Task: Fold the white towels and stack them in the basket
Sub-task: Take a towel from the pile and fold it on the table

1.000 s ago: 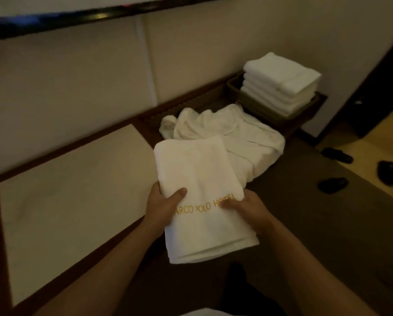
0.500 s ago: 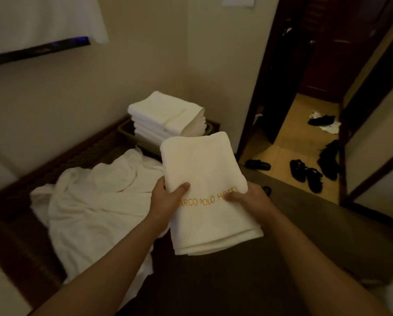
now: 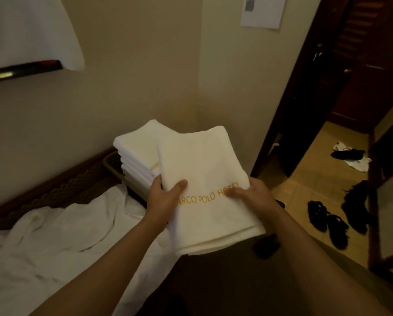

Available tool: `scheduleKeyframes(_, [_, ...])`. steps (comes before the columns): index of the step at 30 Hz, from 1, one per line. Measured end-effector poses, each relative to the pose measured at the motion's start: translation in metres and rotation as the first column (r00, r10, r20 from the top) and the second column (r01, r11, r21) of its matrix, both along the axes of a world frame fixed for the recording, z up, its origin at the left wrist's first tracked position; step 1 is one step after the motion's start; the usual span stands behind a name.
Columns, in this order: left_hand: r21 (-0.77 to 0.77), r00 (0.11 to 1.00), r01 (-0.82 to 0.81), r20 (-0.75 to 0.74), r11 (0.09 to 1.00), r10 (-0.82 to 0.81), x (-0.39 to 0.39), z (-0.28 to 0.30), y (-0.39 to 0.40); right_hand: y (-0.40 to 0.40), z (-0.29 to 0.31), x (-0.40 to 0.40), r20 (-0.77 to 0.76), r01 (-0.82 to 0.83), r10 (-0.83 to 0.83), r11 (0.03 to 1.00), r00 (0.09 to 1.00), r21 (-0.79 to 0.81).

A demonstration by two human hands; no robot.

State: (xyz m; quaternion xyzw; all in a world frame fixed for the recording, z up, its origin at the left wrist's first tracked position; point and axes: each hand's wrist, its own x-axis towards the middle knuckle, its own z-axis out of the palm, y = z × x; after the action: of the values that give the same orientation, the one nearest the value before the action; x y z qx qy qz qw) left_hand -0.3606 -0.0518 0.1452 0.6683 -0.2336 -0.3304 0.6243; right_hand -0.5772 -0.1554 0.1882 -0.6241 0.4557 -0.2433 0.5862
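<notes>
On the dark bed surface at lower left lies a crumpled white sheet (image 3: 54, 242), the biggest thing in view. In front of the wall corner, the folded white towel (image 3: 204, 179) with gold "MARCO POLO HOTEL" lettering is held flat in the air, partly covering the stack of folded towels (image 3: 136, 151) in the woven basket (image 3: 111, 161) behind it. The left hand (image 3: 162, 199) grips its left edge, thumb on top, and the right hand (image 3: 254, 195) grips its right edge likewise. Dark shoes (image 3: 327, 220) lie on the tiled floor to the right.
</notes>
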Motion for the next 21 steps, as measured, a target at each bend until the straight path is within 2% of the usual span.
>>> scheduleKeyframes(9, [-0.015, 0.974, -0.221, 0.041, 0.975, 0.221, 0.096, 0.032, -0.097, -0.147, 0.038, 0.119, 0.056, -0.193, 0.194, 0.981, 0.979, -0.012])
scheduleKeyframes(17, [-0.053, 0.867, -0.498, 0.005, 0.866, 0.499, 0.161, 0.062, -0.163, -0.264, 0.055, 0.229, 0.093, -0.462, 0.459, 0.887, 0.883, 0.008])
scheduleKeyframes(19, [0.018, 0.840, -0.542, 0.038, 0.840, 0.541, 0.166, 0.055, -0.174, -0.289, 0.044, 0.245, 0.045, -0.537, 0.535, 0.840, 0.844, 0.085])
scheduleKeyframes(21, [0.152, 0.824, -0.562, 0.026, 0.813, 0.565, 0.160, 0.035, -0.179, -0.311, 0.018, 0.255, -0.110, -0.598, 0.616, 0.785, 0.780, 0.159])
